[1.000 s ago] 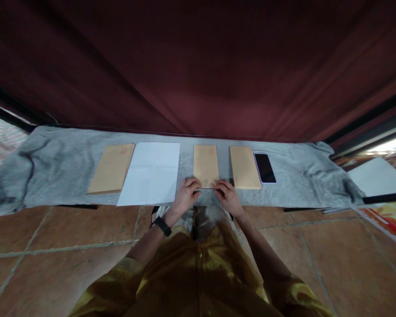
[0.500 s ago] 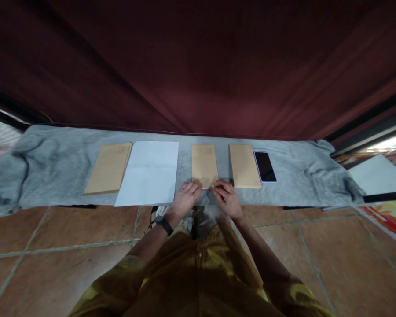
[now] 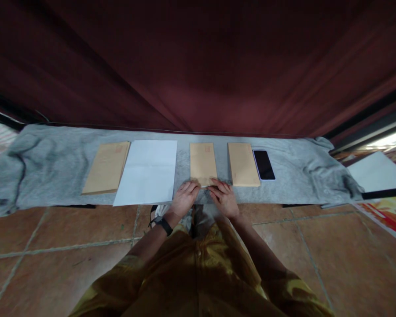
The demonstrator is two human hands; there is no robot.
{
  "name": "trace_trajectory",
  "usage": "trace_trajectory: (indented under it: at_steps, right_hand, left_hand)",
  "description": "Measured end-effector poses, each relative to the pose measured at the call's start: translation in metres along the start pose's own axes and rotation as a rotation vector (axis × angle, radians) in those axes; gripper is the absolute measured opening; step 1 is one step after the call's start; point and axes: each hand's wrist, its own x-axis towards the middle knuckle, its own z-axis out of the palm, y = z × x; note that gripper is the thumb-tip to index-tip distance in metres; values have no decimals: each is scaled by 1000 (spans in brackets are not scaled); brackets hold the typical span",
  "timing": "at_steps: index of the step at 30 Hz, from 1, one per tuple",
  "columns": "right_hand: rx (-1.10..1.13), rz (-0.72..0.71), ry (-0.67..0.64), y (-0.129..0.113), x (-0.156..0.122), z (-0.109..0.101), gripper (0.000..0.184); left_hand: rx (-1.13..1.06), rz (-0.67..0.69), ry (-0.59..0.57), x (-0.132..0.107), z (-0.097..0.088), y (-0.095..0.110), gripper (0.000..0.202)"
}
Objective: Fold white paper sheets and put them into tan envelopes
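Observation:
A brown envelope [image 3: 203, 160] with a small red print lies upright in front of me, its near end between my two hands. My left hand [image 3: 185, 195] has its fingers closed on the envelope's near left corner. At the near right corner, the bent fingers of my right hand [image 3: 225, 198] press on the near edge. A thin pale strip shows along that edge between the fingertips; the fingers hide the corners. To the left lies a stack of white paper [image 3: 147, 171] with a faint crease across it.
A stack of brown envelopes [image 3: 106, 167] lies at far left and another brown stack [image 3: 243, 165] on the right, beside a dark-screened phone [image 3: 264, 165]. Grey cloth [image 3: 300, 171] covers the narrow table. A dark red curtain [image 3: 198, 79] hangs behind it.
My right hand has shifted slightly left, its fingers now flatter on the envelope's near edge. Less of the white strip shows there. My left hand stays at its corner.

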Motion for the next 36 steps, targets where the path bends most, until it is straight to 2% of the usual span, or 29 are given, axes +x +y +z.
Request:
trace_trajectory:
  at_steps: [10, 16, 23, 29, 36]
  right_hand:
    - [87, -49, 52, 4, -3, 4, 33]
    - [146, 55, 135, 11, -3, 9, 36]
    - [133, 56, 101, 15, 0, 9, 31]
    - [166, 70, 119, 17, 2, 11, 26]
    - [188, 116, 128, 17, 9, 10, 21]
  left_hand:
    - [12, 6, 90, -1, 4, -4, 21]
    - [-19, -17, 93, 0, 7, -6, 22]
    - [-115, -94, 145, 2, 9, -7, 22]
    - [-133, -41, 107, -3, 7, -8, 22]
    - [-201, -143, 167, 4, 8, -5, 20]
